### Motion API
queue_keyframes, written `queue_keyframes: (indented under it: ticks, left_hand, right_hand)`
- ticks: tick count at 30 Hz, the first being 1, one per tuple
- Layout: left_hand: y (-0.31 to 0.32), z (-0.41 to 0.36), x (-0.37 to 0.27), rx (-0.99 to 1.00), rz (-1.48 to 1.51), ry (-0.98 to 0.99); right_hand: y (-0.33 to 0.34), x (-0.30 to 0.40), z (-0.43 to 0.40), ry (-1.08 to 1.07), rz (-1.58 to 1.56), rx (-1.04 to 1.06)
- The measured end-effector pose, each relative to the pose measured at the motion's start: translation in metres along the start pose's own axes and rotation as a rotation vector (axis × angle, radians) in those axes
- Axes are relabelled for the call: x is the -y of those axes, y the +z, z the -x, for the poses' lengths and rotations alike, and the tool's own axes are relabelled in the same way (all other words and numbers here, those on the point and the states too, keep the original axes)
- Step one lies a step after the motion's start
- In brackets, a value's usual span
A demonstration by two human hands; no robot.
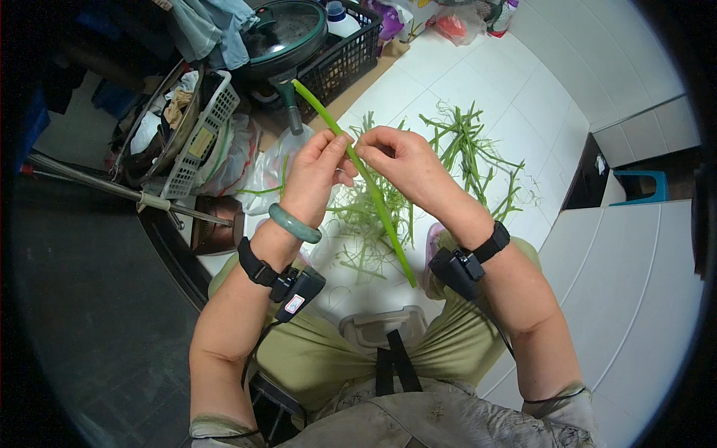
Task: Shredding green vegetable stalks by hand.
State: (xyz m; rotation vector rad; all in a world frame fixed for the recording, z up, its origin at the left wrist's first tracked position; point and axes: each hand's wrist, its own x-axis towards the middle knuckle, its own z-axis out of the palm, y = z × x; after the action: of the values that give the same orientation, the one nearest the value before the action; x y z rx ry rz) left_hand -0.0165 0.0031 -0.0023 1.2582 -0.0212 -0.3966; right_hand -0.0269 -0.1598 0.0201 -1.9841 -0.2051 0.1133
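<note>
A long green vegetable stalk [376, 193] runs slantwise between my hands, its upper end pointing to the far left. My left hand [316, 168] grips it between thumb and fingers, a green bangle [294, 223] around that wrist. Thumb and forefinger of my right hand [406, 162] pinch at the stalk's edge, just beside the left fingertips. Below, a loose heap of thin green strips and peelings [367, 224] lies on the white tiled floor, partly hidden by my hands and the stalk. Farther right lies a pile of green stalks [468, 140].
At the far left, a lidded pan [285, 33] rests at a black plastic crate [341, 61]. A white basket [199, 137] and plastic bags [269, 168] stand left of my hands. A metal rod [112, 182] crosses the left side. White cabinet fronts [616, 269] line the right.
</note>
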Motion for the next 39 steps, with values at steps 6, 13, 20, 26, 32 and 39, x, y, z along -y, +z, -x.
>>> queue_keyframes:
  ticks: [6, 13, 20, 26, 32, 39]
  left_hand:
    - [0.002, 0.0, 0.001, -0.031, -0.038, 0.021]
    - [0.002, -0.002, 0.006, -0.031, -0.069, 0.021]
    - [0.003, -0.002, 0.01, -0.017, -0.082, 0.042]
    - [0.007, -0.002, 0.009, -0.044, -0.132, 0.087]
    - [0.008, 0.0, 0.007, -0.056, -0.234, 0.153]
    - [0.006, 0.004, 0.005, -0.024, -0.297, 0.144]
  right_hand:
    - [-0.001, 0.005, 0.001, -0.003, 0.058, 0.0]
    - [0.003, -0.001, 0.001, -0.046, 0.114, -0.024]
    - [0.008, -0.003, 0.002, -0.062, 0.119, -0.051]
    - [0.008, -0.005, 0.002, -0.146, 0.17, -0.121]
    - [0.003, -0.008, 0.0, -0.121, 0.167, -0.162]
    - [-0.041, -0.031, -0.022, -0.06, 0.034, -0.414]
